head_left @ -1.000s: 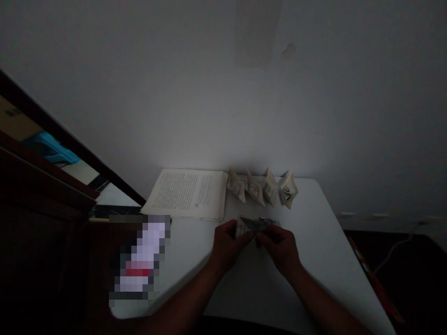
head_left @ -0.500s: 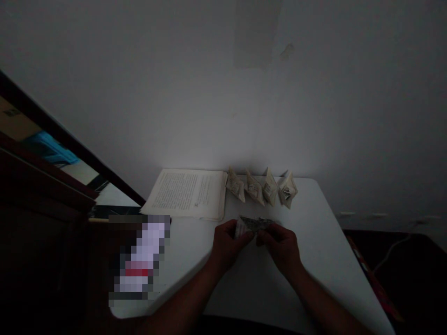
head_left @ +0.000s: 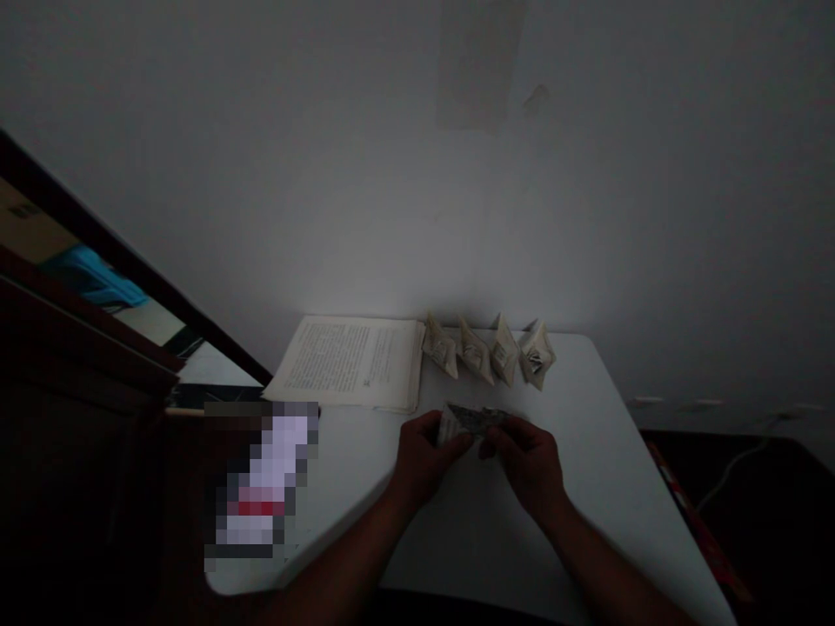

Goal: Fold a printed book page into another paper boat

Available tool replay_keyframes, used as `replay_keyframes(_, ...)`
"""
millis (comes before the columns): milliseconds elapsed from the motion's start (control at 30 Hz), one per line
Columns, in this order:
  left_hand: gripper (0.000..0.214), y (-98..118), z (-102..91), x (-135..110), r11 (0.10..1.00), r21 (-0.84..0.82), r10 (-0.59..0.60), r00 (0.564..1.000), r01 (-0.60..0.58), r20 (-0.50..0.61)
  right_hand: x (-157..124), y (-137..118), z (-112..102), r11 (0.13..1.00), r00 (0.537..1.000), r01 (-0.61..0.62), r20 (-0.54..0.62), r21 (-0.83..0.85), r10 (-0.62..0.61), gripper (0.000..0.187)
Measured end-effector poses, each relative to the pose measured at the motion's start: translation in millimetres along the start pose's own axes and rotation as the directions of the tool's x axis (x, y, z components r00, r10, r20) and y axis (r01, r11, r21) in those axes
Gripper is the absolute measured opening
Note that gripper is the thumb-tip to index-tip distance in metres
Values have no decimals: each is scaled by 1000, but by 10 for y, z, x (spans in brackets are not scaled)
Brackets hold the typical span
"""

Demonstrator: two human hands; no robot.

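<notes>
Between my hands is a small piece of folded printed paper (head_left: 470, 421), with a dark picture on part of it. My left hand (head_left: 421, 452) pinches its left end, thumb in front and fingers behind. My right hand (head_left: 527, 452) grips the right end, thumb and fingertips pressed together at its lower edge. The fingers hide part of the paper. Just beyond my hands stand several folded paper boats (head_left: 504, 349) in a row, made of printed pages.
A stack of printed pages (head_left: 352, 361) lies at the back left of the white table (head_left: 587, 487), beside the boats. A blurred-out phone-like object (head_left: 274, 469) is near the left edge. A pale wall (head_left: 391, 174) rises behind the table.
My right thumb and fingertips have shifted slightly along the paper's lower edge. My left hand stays nearly where it was, and the boats have not moved.
</notes>
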State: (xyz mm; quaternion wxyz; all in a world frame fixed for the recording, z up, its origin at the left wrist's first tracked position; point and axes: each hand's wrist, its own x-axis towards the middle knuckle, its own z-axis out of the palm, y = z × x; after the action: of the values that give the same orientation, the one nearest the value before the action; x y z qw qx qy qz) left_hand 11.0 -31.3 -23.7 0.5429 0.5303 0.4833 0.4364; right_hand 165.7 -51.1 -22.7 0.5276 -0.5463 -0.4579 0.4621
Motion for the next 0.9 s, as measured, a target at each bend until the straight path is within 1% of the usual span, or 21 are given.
replay_keyframes(100,27,7,1,-6,1000,-2,2,1000,-2,9,8,16,-8,1000,1000,2,-13,17,-2,21)
replay_keyframes(267,26,5,2,-3,1000,-4,-8,1000,8,9,1,18,-18,999,1000,21,-1,33,-21,22)
replay_keyframes(500,27,22,10,0,999,-21,-30,1000,30,2,2,85,-29,994,999,45,10,104,-46,21)
replay_keyframes(667,27,31,-4,-6,999,-26,-19,1000,19,4,15,75,-30,987,999,33,-35,157,-28,17)
replay_keyframes(900,28,15,-4,-9,1000,6,-18,1000,17,12,-1,39,-31,996,1000,1,-3,91,-1,17)
